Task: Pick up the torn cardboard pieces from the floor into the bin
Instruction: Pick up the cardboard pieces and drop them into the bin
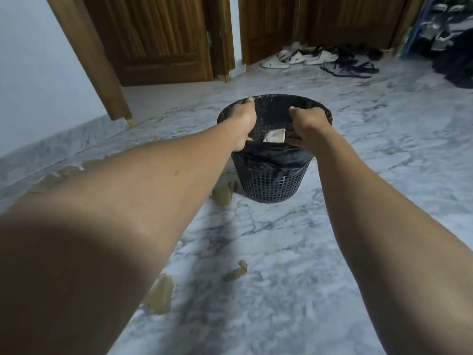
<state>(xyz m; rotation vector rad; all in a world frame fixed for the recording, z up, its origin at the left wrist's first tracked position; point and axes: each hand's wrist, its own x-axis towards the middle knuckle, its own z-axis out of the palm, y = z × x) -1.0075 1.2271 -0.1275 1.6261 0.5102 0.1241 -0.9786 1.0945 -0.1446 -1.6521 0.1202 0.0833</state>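
Note:
A dark mesh bin (271, 183) with a black liner stands on the marble floor ahead of me. My left hand (244, 124) grips the bin's left rim. My right hand (304, 126) grips the near rim on the right side. A pale piece (274, 135) lies inside the bin between my hands. Torn brown cardboard pieces lie on the floor: one (222, 194) against the bin's left base, a small folded one (236, 272) in front of me, a larger one (161, 294) under my left forearm, and more (55, 176) along the left.
Two wooden doors (158, 39) stand at the back, with a wooden frame post (102, 80) on the left. Several shoes and sandals (322, 60) lie by the right door. Dark clothing (450, 47) hangs at the far right. Marble floor stretches to the right of the bin.

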